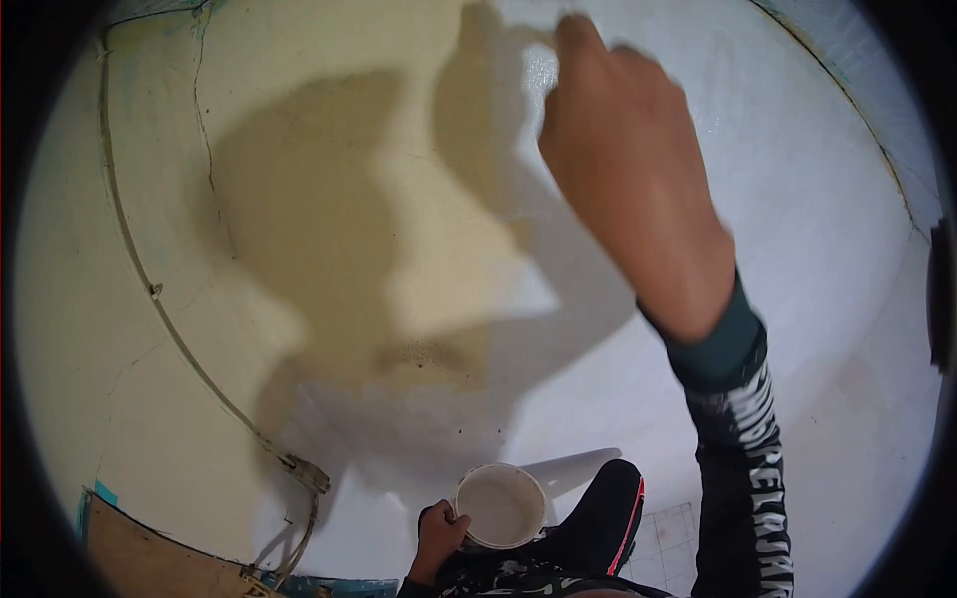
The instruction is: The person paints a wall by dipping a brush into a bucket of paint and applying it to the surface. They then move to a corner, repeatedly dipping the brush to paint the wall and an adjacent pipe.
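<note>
My right hand is raised in front of the wall, its fingers closed and slightly blurred. Whatever it grips is hidden behind the hand. Beside its fingertips the white paint on the wall glistens wet. Low in the view, my left hand holds a round, pale bucket by its rim, thumb over the edge. The bucket stays close to my lap, and its contents look whitish. Left of the white area, the wall is yellowish.
A cable runs down the left wall to a small box. Cracks mark the yellow surface. A brown panel stands at lower left. My dark-clad knee is beside the bucket, with floor tiles to its right.
</note>
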A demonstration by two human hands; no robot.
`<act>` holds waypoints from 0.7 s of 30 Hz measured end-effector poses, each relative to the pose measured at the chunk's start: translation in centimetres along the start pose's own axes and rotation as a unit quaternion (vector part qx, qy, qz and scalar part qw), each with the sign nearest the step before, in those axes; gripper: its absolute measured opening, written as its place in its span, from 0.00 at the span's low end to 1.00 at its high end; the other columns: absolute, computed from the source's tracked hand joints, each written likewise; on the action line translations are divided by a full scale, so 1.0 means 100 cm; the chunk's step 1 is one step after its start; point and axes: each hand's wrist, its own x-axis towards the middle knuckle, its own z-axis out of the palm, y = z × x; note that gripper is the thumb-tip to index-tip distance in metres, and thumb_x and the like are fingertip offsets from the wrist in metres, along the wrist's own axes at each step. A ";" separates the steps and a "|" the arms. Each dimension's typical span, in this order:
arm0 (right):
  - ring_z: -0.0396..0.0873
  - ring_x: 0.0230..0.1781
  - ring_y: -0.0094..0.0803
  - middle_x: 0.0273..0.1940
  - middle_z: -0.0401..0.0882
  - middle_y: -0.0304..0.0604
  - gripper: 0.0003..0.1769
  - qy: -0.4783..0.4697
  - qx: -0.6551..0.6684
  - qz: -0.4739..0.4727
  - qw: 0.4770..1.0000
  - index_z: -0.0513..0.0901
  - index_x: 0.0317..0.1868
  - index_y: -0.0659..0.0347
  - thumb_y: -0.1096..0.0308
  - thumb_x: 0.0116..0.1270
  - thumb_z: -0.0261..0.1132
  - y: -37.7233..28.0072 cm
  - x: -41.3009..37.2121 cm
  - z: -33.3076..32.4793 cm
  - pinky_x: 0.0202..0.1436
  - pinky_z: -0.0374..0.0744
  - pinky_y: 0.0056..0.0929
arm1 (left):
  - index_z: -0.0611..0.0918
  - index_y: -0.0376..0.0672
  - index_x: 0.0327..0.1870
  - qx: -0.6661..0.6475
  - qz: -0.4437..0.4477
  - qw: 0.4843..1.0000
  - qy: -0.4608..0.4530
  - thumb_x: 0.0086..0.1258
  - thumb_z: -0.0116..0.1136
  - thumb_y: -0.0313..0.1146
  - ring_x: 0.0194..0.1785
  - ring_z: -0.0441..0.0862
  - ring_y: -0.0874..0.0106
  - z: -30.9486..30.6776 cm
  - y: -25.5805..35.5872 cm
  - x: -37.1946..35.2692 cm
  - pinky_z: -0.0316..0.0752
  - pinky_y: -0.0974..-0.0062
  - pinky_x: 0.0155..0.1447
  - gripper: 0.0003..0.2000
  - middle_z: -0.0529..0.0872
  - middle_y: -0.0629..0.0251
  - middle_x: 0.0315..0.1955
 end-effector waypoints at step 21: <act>0.81 0.21 0.54 0.33 0.77 0.61 0.26 -0.348 0.164 0.153 0.910 0.74 0.61 0.77 0.77 0.60 0.61 -0.089 -0.248 0.032 0.26 0.82 0.47 | 0.73 0.35 0.25 0.009 0.005 1.000 0.017 0.56 0.67 0.37 0.24 0.72 0.61 0.000 -0.010 -0.004 0.69 0.61 0.32 0.16 0.72 0.56 0.19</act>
